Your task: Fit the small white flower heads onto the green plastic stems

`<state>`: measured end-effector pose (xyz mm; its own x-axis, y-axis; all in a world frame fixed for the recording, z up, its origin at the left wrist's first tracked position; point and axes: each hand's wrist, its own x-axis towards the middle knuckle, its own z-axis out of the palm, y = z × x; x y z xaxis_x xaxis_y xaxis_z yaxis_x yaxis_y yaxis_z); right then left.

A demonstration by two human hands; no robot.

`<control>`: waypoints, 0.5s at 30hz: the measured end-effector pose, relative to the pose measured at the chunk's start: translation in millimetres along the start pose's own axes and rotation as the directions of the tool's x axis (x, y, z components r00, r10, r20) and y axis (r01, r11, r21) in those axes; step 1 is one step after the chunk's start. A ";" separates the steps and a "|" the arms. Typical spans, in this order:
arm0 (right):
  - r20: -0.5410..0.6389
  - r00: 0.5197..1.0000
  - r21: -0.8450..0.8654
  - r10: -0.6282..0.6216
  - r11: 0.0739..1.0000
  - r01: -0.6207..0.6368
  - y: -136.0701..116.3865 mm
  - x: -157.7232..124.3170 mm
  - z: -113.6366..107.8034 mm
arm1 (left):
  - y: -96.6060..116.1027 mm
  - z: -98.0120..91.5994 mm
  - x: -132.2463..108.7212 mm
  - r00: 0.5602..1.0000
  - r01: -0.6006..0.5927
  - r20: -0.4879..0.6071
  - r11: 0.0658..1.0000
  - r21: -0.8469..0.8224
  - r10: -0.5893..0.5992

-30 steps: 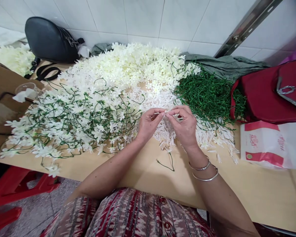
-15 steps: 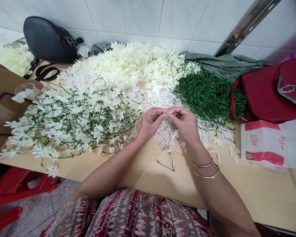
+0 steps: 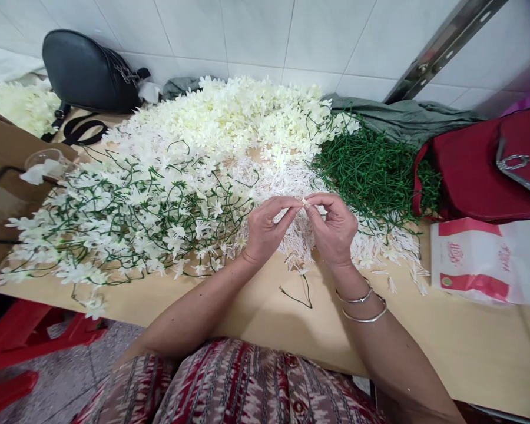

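Observation:
My left hand (image 3: 267,227) and my right hand (image 3: 334,227) meet fingertip to fingertip above a heap of thin white flower stamens (image 3: 298,244). Both are closed in a pinch on one small white stamen piece (image 3: 304,202), mostly covered by the fingers. Left of my hands spreads a pile of white artificial flowers on green stems (image 3: 159,218). Behind lies a mound of cream flower heads (image 3: 247,115). Loose green plastic stems (image 3: 375,168) are heaped to the right. A single green stem (image 3: 308,294) rests on the table in front of my hands.
A black bag (image 3: 88,70) stands at the back left, by a cardboard box (image 3: 13,153). On the right are a red bag (image 3: 472,165) and a red-and-white paper bag (image 3: 472,259). A red stool (image 3: 35,333) is below the table (image 3: 406,335) edge.
The small white piece shifts slightly between my fingertips, its end pointing differently. My right wrist has moved a little to the left, while the piles stay as they were.

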<state>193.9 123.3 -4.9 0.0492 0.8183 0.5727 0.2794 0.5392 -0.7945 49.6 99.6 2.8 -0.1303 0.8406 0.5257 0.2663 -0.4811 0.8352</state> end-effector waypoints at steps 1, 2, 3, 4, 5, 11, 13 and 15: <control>-0.006 1.000 -0.017 -0.008 1.000 0.008 -0.5 0.1 -0.2 | 0.5 -0.5 0.3 1.000 -0.011 0.003 1.000 0.014 0.011; -0.005 1.000 -0.037 -0.020 0.999 0.020 -1.1 0.4 -0.6 | 0.4 -0.5 0.4 1.000 -0.015 0.006 1.000 0.018 0.015; 0.001 0.999 -0.057 -0.035 0.998 0.035 -1.4 0.8 -0.9 | -0.2 -0.2 0.4 1.000 -0.014 0.007 1.000 0.016 0.014; 0.013 0.999 -0.073 -0.048 0.996 0.049 -1.3 1.3 -1.4 | -1.0 0.3 0.3 1.000 -0.010 0.009 1.000 0.011 0.010; 0.023 0.998 -0.083 -0.057 0.995 0.059 -0.7 1.8 -1.8 | -1.8 0.9 0.2 1.000 -0.006 0.013 1.000 0.004 0.006; -0.028 0.999 -0.005 0.035 0.999 -0.035 18.1 5.2 -3.5 | 5.9 0.7 4.2 0.999 -0.050 0.013 0.999 0.021 0.050; -0.013 0.996 0.018 0.087 0.996 -0.087 25.7 6.2 -3.6 | 15.2 -2.1 9.6 0.995 -0.098 0.024 0.994 0.053 0.096; -0.016 0.991 0.033 0.129 0.991 -0.129 31.2 7.3 -3.5 | 27.5 -8.1 16.1 0.984 -0.139 0.123 0.987 0.077 0.129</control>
<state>206.4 145.5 -24.8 0.1003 0.8778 0.4683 0.2387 0.4357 -0.8679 47.1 97.9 35.6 0.0231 0.7958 0.6051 0.3546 -0.5724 0.7393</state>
